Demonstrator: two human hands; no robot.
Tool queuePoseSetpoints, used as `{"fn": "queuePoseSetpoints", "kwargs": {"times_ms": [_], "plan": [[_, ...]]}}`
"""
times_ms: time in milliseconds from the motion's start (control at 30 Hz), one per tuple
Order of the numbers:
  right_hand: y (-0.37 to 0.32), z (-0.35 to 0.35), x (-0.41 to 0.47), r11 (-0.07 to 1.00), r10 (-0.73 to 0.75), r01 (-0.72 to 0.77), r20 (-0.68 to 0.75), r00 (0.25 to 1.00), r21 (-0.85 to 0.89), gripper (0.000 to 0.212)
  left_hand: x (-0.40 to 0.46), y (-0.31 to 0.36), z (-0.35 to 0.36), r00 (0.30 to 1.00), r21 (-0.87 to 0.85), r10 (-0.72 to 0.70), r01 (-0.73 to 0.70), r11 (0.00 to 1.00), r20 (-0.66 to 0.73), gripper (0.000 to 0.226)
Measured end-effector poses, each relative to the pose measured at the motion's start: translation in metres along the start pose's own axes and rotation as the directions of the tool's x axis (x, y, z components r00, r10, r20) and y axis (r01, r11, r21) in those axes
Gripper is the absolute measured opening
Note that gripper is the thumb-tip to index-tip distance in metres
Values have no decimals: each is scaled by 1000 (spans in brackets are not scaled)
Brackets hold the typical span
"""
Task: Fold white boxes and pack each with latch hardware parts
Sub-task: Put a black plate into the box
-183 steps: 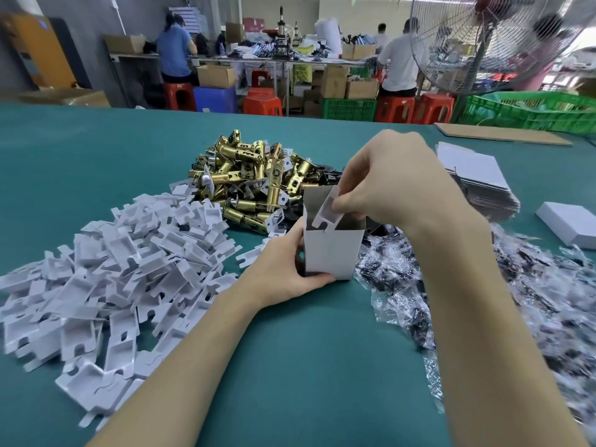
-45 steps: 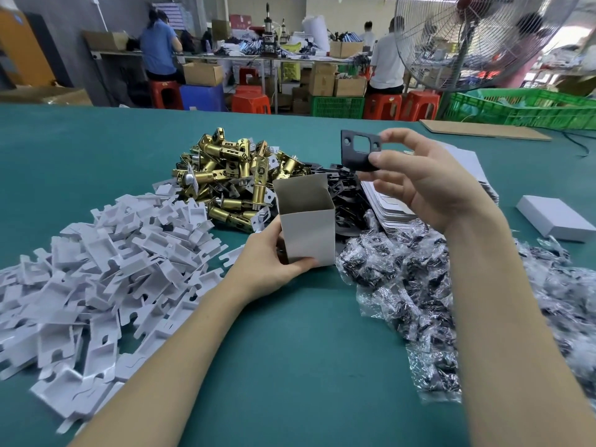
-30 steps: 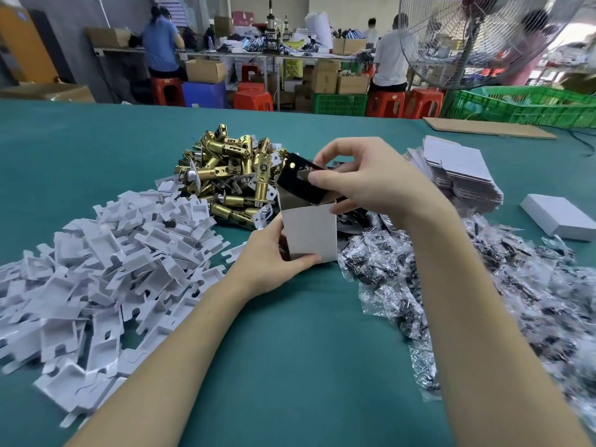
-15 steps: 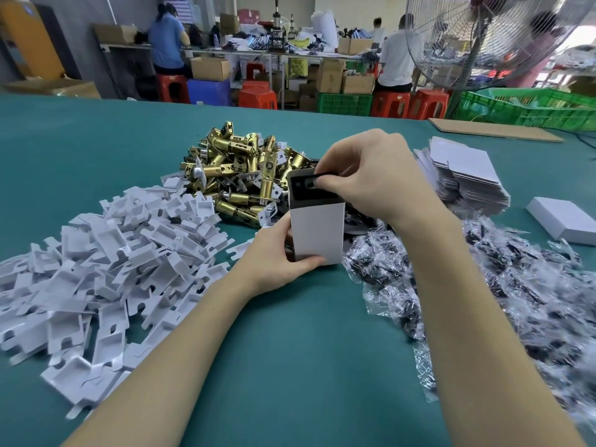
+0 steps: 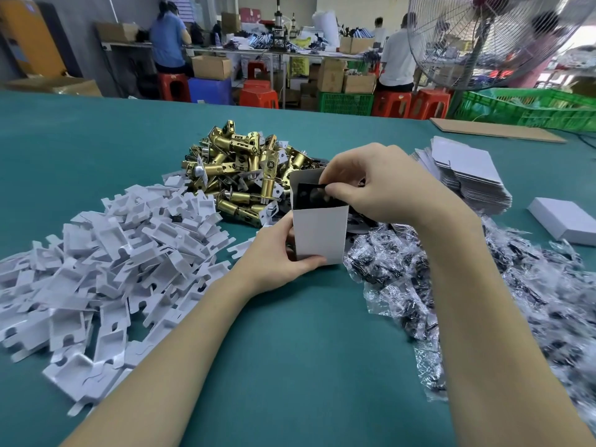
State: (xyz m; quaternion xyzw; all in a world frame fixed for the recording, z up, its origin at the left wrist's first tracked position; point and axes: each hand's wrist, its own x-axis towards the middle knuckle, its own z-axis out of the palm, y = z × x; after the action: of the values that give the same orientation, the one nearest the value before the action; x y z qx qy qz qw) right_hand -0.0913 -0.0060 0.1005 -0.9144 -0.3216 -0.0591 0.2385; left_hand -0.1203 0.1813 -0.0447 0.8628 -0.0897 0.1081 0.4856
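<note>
One upright white box (image 5: pixel 320 236), one black plate (image 5: pixel 310 195), one closed white box (image 5: pixel 568 222), two hands, three heaped piles uncounted.

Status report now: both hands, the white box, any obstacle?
Left hand grips upright white cardboard box. Right hand pinches black metal plate, partly inside box. Nothing blocking.

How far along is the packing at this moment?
Done: one white box is folded and stands open, held by the left hand. In hand: the right hand pinches a black plate down into its mouth. Left: closing the box, and the brass latches, bagged screws, white inserts and flat box blanks remain piled.
</note>
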Motion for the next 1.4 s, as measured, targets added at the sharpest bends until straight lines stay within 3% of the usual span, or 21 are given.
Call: {"fn": "queuePoseSetpoints", "kwargs": {"times_ms": [233,367,500,767,1000,1400], "plan": [[-2,1,1,999,-13,14,12,1000,-41,20,-1,3,-1,1000,-9,4,-4,1000,14,64],[3,6,4,1000,8,-10,-71,997,-28,14,1,6,-3,999,-10,-3,3,1000,45,58],[17,12,6,998,63,-65,-135,989,-14,14,6,15,-18,967,-37,-43,54,998,250,59],[32,16,5,983,92,-78,-81,992,165,15,7,15,-26,927,-124,-84,138,983,366,61],[19,24,6,1000,10,-11,54,998,28,21,6,13,-25,925,-164,-77,147,976,371,53],[11,10,3,995,47,-33,150,988,-92,25,6,11,-25,924,-209,-45,133,969,380,60]]}}
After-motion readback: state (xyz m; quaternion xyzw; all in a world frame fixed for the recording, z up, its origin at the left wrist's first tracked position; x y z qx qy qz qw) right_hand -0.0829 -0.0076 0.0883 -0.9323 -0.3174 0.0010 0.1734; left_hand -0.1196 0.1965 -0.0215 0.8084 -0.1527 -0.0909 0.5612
